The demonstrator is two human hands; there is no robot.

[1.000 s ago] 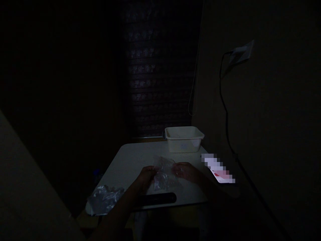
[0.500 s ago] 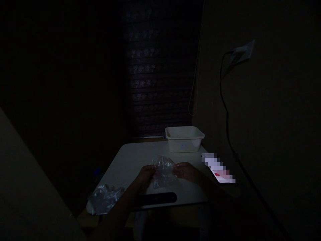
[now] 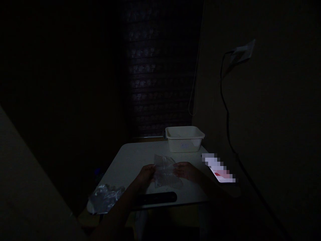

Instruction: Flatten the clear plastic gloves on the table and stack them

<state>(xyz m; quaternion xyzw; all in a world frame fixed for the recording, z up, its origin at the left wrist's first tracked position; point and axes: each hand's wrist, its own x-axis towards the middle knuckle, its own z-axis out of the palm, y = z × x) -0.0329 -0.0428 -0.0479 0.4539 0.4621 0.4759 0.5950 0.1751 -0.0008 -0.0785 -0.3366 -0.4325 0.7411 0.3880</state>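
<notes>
While our left grip (image 3: 145,172) and right grip (image 3: 187,171) both hold the plastic (image 3: 164,174) over the desk (image 3: 136,155), we have it spread but not yet released, the crumpled pile (image 3: 106,198) lying near-left.

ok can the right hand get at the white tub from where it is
Probably yes: the white tub stands beyond the right hand with nothing visible blocking the way, though that hand is occupied holding the clear plastic.

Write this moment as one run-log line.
left hand: holds clear plastic | right hand: holds opposite side | tub: on table, far end | crumpled plastic: near-left corner
</notes>
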